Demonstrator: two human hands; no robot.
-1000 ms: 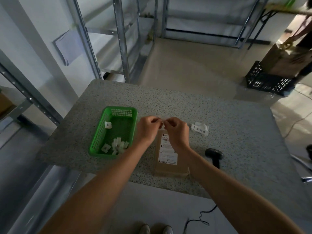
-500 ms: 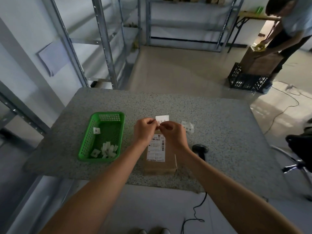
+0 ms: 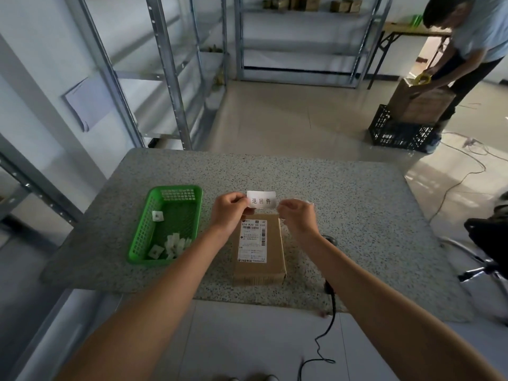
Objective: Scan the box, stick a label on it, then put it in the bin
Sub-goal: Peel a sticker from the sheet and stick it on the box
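The box (image 3: 259,250) lies flat on the worktop (image 3: 357,215), its long axis running away from the person, just below and nearer than the label (image 3: 261,199). The left hand (image 3: 229,213) pinches the label's left edge; the right hand (image 3: 298,217) is closed at its right end — probably on peeled backing. Both hands sit about equally near, so the label need only come down and toward the person.

Bare arms, no sleeves in view

Both forearms run uncovered to the left hand (image 3: 229,213) and right hand (image 3: 298,217); no watch, rings or gloves; pale shoe tips (image 3: 248,377) below.
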